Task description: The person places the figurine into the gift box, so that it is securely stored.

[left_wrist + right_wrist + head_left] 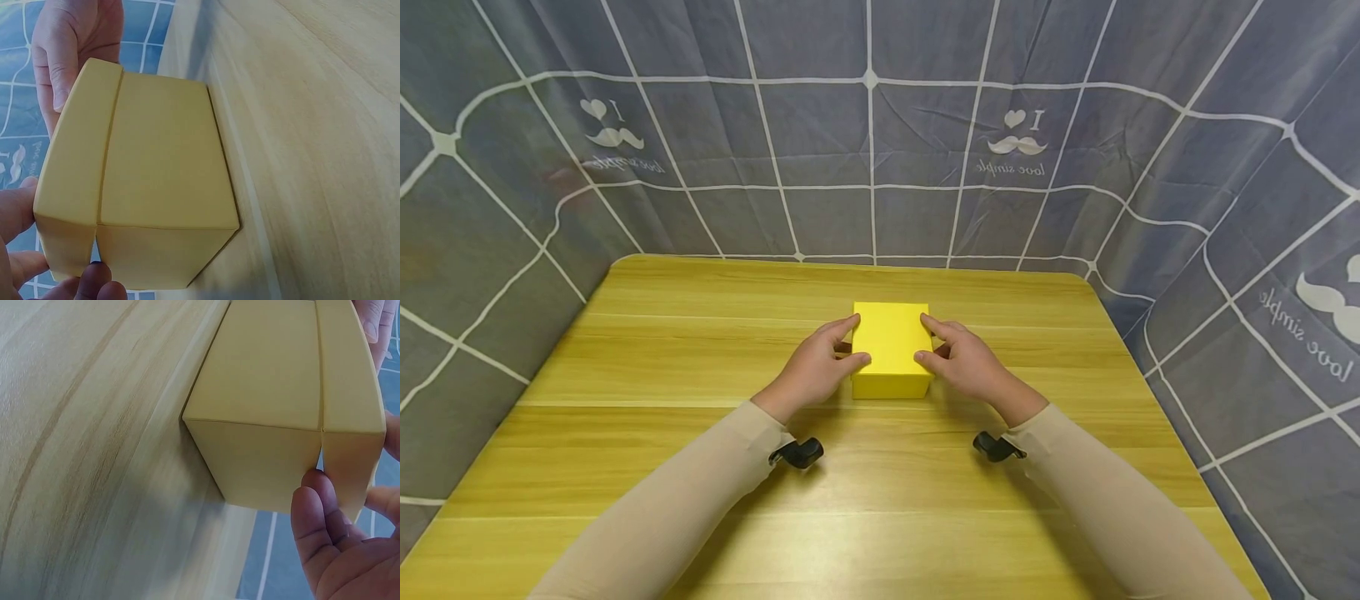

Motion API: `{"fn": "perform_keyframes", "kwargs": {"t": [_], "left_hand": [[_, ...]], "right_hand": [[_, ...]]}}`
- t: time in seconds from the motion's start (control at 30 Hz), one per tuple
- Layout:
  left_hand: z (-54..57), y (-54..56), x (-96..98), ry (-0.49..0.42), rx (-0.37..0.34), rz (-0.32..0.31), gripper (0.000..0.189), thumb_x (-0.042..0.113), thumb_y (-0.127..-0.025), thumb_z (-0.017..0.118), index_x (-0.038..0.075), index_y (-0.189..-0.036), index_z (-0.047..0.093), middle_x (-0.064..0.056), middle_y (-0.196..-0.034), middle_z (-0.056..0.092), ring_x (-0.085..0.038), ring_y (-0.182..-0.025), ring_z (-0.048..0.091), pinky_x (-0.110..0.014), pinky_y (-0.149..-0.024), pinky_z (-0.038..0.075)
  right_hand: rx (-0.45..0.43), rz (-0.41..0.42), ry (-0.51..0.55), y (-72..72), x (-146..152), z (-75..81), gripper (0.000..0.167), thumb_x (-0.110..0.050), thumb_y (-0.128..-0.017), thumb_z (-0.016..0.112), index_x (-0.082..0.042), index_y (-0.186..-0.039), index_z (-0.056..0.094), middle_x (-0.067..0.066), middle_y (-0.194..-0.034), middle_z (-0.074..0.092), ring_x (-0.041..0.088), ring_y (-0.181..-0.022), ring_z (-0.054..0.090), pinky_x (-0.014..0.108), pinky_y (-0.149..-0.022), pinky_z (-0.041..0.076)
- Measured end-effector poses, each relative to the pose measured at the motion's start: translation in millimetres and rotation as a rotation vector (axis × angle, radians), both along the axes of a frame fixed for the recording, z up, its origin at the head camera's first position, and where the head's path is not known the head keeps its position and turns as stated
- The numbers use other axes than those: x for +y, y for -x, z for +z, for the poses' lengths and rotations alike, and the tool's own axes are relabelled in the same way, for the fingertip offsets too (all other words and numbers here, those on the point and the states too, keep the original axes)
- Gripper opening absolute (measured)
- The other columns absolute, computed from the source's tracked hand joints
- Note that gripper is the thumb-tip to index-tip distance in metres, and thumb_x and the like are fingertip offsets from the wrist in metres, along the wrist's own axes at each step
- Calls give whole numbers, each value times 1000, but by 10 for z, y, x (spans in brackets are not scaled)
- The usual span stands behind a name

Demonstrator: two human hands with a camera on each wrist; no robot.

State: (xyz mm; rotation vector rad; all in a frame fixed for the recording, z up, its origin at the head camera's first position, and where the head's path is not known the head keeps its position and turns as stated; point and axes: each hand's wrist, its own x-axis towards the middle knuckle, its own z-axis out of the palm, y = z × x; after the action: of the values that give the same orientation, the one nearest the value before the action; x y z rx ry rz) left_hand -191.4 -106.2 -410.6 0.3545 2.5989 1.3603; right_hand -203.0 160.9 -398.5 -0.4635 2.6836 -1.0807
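A yellow box [890,387] with a lid [78,150] of the same colour stands on the wooden table. My left hand [811,368] grips the lid by its left side, thumb and a finger at the top edge. From the right, my right hand [972,367] holds the opposite side the same way. In both wrist views a seam runs between the lid and the box body [262,375]. At each side this seam widens into a narrow gap beside the fingertips [319,481]. What lies inside the box is hidden.
The wooden table [700,467] spreads around the box. Grey curtains [820,133] with white grid lines hang behind it and along both sides. A black wrist mount [801,452] sticks out below each sleeve, close over the tabletop.
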Motion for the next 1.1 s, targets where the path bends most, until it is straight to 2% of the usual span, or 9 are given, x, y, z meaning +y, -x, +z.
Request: {"fn": "perform_keyframes", "kwargs": {"t": [0.43, 0.7, 1.1], "left_hand": [[-52, 6, -1, -3, -10, -6, 74, 32, -104, 70, 19, -167, 34, -7, -171, 34, -30, -137, 59, -48, -107, 55], [-71, 10, 2, 15, -5, -7, 73, 32, -104, 69, 18, -167, 33, -10, -171, 34, -31, -136, 60, -49, -108, 55], [-87, 11, 15, 28, -27, -2, 75, 31, -103, 70, 18, -167, 32, -10, -171, 34, -31, -135, 60, -49, -108, 55]], "right_hand": [[-11, 14, -8, 15, 5, -51, 74, -30, -105, 67, -14, -167, 31, 19, -160, 45, 29, -115, 69, 39, -90, 63], [-14, 20, -21, 27, 8, -99, 74, -30, -105, 67, -13, -167, 30, 20, -154, 49, 29, -115, 70, 40, -92, 62], [-14, 36, -27, 42, 12, -128, 73, -30, -106, 66, -10, -166, 31, 23, -160, 44, 28, -113, 70, 41, -92, 62]]}}
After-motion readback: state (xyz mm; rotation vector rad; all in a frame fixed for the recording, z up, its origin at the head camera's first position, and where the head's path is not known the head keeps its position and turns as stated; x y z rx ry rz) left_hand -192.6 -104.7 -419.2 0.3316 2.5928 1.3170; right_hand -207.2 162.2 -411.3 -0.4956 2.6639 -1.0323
